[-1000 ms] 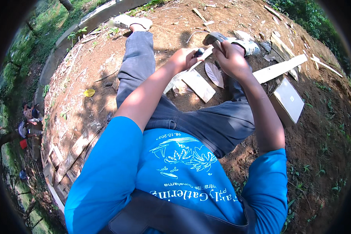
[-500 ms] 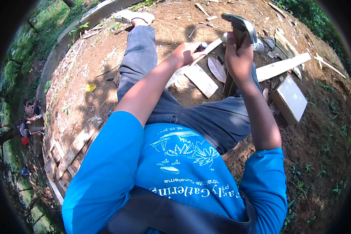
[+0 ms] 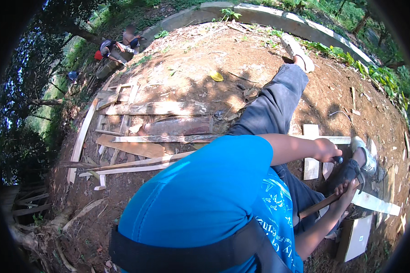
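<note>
Shade-dappled brown earth around you
Your right grip clamps a wooden-handled metal hammer near its head; your left grip is closed on a dark cylindrical handle, near a pale rectangular wooden board.

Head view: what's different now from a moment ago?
The view has swung to the person's left, bringing more of the loose wood into sight. The right hand has moved the hammer off the right shoe it was partly covering, toward the side where the box lies. The left hand still grips its dark-ended tool; box and yellow leaf stayed put.
</note>
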A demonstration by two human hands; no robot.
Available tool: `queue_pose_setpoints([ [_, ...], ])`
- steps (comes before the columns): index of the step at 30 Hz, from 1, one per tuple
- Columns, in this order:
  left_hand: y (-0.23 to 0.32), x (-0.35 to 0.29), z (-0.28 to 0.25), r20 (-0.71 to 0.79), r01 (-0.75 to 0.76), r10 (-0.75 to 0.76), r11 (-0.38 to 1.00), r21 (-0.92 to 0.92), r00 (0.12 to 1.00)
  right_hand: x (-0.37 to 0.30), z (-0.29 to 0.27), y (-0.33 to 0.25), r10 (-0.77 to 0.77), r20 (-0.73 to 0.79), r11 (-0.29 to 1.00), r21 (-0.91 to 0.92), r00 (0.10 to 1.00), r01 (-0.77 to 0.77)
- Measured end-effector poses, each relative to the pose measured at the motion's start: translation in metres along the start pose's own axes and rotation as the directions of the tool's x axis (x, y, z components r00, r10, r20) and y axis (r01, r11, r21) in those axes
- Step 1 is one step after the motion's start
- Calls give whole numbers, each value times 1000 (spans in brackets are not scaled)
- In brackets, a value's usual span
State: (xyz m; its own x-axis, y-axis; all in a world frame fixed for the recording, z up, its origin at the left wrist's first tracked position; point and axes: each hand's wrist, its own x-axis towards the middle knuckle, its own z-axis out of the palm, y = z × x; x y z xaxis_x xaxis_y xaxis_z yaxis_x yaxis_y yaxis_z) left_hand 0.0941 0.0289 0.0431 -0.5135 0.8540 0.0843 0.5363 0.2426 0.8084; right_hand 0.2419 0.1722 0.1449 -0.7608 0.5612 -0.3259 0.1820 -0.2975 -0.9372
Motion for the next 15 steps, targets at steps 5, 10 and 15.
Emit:
queue_pose_setpoints([
  [5,9,0,5,72,-22,14,995,100,997,3,-34,26,43,-70,996,82,997,-38],
  [10,20,-10,-20,-112,129,-132,991,-26,985,14,-58,63,117,-45,985,129,992,-111],
  [15,1,0,-19,-86,128,-125,991,40,988,26,-71,88,171,-28,984,45,985,-170],
])
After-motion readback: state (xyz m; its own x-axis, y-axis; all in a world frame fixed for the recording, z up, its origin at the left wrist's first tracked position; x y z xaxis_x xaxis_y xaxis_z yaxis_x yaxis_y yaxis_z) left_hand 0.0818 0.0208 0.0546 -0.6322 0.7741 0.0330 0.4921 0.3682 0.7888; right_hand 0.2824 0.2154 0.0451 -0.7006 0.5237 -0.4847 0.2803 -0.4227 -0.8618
